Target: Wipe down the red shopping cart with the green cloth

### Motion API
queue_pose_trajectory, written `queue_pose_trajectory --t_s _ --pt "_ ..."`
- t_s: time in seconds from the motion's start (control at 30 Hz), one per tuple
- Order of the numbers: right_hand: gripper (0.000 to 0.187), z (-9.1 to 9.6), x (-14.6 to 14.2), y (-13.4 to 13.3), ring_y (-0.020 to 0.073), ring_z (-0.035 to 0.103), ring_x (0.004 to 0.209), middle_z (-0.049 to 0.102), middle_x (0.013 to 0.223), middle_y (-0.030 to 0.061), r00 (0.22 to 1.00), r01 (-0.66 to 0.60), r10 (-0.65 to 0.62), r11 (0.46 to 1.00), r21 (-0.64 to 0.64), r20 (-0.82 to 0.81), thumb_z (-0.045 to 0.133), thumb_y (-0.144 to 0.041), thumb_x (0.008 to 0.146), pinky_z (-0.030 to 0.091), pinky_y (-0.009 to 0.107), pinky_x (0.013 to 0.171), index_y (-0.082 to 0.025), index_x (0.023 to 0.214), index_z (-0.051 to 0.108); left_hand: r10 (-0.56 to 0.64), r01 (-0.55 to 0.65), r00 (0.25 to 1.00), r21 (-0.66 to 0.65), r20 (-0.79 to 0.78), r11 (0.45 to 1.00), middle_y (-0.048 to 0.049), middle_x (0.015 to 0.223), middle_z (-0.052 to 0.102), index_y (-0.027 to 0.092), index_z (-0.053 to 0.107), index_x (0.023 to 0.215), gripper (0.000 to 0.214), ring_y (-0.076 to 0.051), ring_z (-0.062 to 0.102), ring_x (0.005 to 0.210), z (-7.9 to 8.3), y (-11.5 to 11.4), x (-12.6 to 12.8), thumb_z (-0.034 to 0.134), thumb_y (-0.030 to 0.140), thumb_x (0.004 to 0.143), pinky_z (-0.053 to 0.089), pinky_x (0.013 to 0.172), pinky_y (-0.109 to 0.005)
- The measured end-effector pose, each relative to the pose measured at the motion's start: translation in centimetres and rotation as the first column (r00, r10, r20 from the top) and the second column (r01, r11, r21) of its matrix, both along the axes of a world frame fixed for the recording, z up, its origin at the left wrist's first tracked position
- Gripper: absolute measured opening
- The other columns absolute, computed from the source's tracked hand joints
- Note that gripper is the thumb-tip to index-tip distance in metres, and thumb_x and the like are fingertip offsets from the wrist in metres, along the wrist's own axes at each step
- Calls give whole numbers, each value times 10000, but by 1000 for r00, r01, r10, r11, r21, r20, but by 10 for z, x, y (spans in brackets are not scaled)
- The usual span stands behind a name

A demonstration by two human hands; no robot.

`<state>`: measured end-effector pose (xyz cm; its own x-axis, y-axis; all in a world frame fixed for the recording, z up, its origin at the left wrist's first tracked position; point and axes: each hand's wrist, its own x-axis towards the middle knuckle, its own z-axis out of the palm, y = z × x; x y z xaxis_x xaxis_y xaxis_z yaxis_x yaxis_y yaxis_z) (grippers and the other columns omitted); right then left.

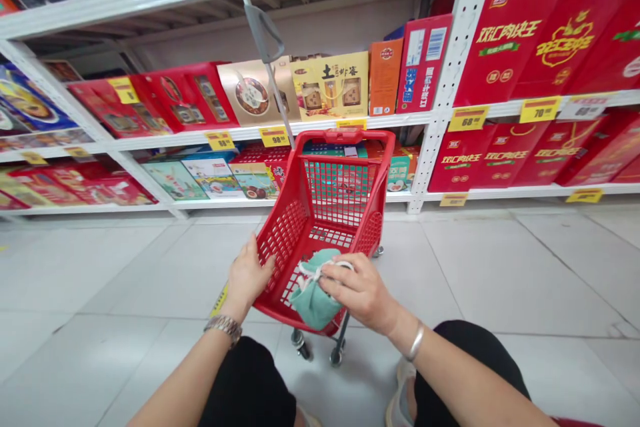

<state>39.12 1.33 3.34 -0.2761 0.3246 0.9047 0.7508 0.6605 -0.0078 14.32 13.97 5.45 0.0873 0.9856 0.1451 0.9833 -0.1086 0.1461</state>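
Note:
A red plastic shopping cart [345,137] with mesh walls and small wheels stands on the floor in front of me. My left hand [247,275] grips the near left side of its rim. My right hand [357,290] rests over a teal cloth item [311,300] with white loops, possibly a face mask, and its fingers are closed on the cloth. That item lies at the near end of the cart, and part of it is hidden under my fingers.
White metal shelving [453,80] runs ahead, stacked with red gift boxes [515,33] and other boxed goods [330,87] above yellow price tags [539,109]. A grey pole with a flat end [263,33] rises behind the cart. White floor tiles [500,280] surround the cart.

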Motion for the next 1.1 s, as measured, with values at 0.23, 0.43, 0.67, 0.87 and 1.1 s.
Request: queue_pose_trajectory --t_s 0.23,0.43,0.67,0.87,1.1 --pt "116 -5 -23 -4 198 646 1022 810 1098 51 993 -3 7 999 -35 114 672 -172 1031 501 353 837 -212 991 774 41 -53 980 -56 -194 997 -223 1332 742 94 505 1510 566 -337 732 1200 12 22 -3 425 320 998 524 1046 -467" --pt "126 -10 1 8 231 638 1108 805 1144 62 981 154 -151 988 -15 123 677 -165 1026 486 379 877 -225 1053 785 47 -79 973 -134 -224 988 -206 1203 792 137 577 1372 452 -330 765 1126 18 36 -15 400 313 994 554 916 -408" --pt "242 -12 61 34 239 616 1115 807 1157 59 931 364 -363 930 -55 33 654 -124 1013 493 385 943 -263 1147 800 30 -68 974 -163 -224 984 -184 1106 809 173 600 1289 391 -315 782 1042 21 43 -35 384 326 1002 562 835 -369" --pt "290 -1 89 56 234 603 1089 808 1134 55 835 546 -547 837 -26 -65 584 -80 1015 475 374 937 -254 1057 812 15 -57 980 -209 -198 976 -179 1088 814 182 607 1214 348 -329 779 1015 25 49 -53 402 366 1002 560 845 -382" --pt "332 20 91 39 241 624 1058 809 1102 59 734 672 -651 738 66 -194 560 -49 989 444 391 908 -258 1052 810 32 -88 968 -219 -247 972 -207 1078 808 167 572 1214 382 -345 778 982 29 47 -59 314 373 1024 548 795 -384"
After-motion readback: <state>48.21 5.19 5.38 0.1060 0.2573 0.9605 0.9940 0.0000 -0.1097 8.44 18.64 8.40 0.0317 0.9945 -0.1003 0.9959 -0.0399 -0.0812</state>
